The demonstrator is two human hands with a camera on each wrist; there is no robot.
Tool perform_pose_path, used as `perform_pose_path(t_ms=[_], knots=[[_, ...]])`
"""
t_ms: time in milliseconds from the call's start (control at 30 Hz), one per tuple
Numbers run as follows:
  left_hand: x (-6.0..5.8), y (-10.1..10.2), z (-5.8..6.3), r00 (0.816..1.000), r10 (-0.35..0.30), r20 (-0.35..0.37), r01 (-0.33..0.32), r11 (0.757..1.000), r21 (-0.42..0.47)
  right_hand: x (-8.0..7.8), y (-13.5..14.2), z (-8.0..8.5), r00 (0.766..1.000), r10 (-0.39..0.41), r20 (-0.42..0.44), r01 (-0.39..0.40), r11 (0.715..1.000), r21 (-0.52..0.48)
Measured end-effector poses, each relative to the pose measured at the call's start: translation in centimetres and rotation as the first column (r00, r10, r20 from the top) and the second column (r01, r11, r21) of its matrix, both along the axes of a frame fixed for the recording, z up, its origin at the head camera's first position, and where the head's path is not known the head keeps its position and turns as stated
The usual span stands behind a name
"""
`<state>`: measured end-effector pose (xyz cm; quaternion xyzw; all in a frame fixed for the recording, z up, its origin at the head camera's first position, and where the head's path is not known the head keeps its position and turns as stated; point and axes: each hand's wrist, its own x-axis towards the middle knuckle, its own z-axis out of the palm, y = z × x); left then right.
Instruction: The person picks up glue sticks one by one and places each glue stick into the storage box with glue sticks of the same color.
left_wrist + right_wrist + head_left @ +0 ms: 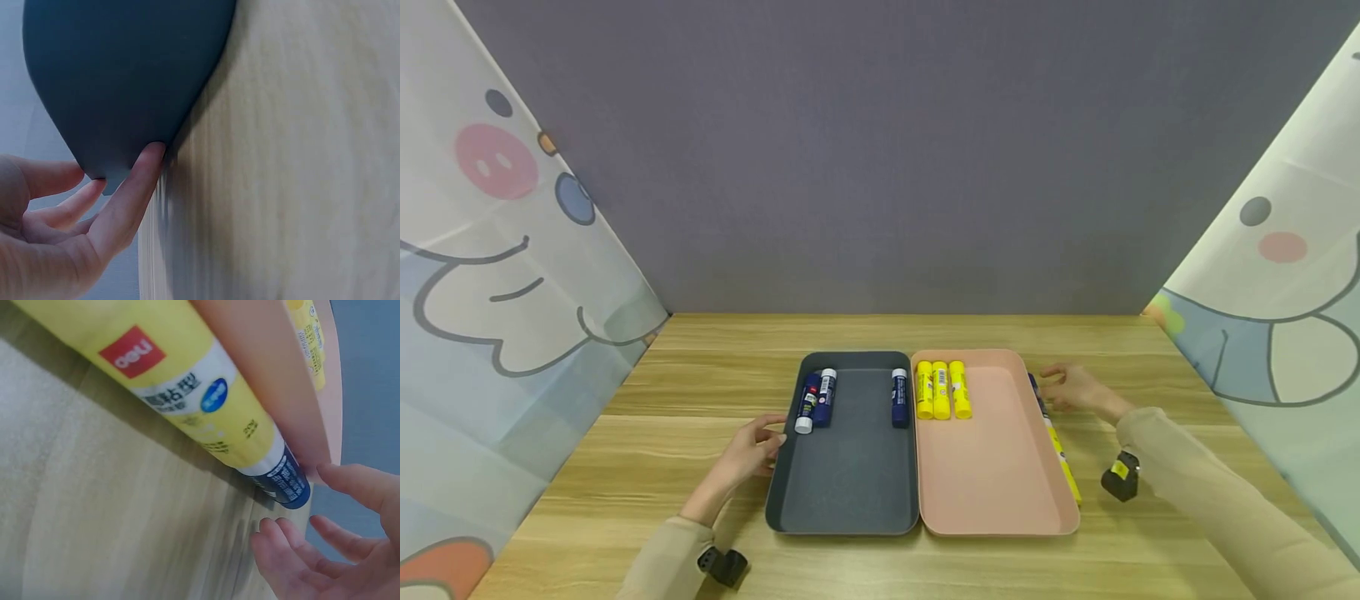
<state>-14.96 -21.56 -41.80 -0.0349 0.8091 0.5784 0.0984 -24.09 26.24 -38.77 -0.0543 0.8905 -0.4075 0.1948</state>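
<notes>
In the head view my left hand (747,450) holds the left side of a dark grey tray (850,500), thumb at the rim and fingertips against the outer wall (125,81). My right hand (1078,392) is beside the far right side of a pink tray (992,483), fingers spread and holding nothing. Its thumb (359,481) is close to the pink rim; whether it touches, I cannot tell. Just below the fingers, a navy glue stick (284,481) and a yellow glue stick (187,387) lie end to end on the table along the pink tray's outer wall.
Navy glue sticks lie in the grey tray: two at left, one (899,398) at upper right. Several yellow glue sticks (941,390) lie in the pink tray's upper left. The trays stand side by side on a wooden table (722,358), before a grey partition (895,167).
</notes>
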Motion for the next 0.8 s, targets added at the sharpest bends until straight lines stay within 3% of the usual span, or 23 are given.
perform_pose_path(t_ms=[800], knots=[[-0.1, 0.0, 0.0, 1.0, 0.003, -0.004, -0.003, 1.0, -0.005, -0.4, -0.2, -1.4, 1.0, -0.028, 0.005, 0.027, 0.999, 0.047]])
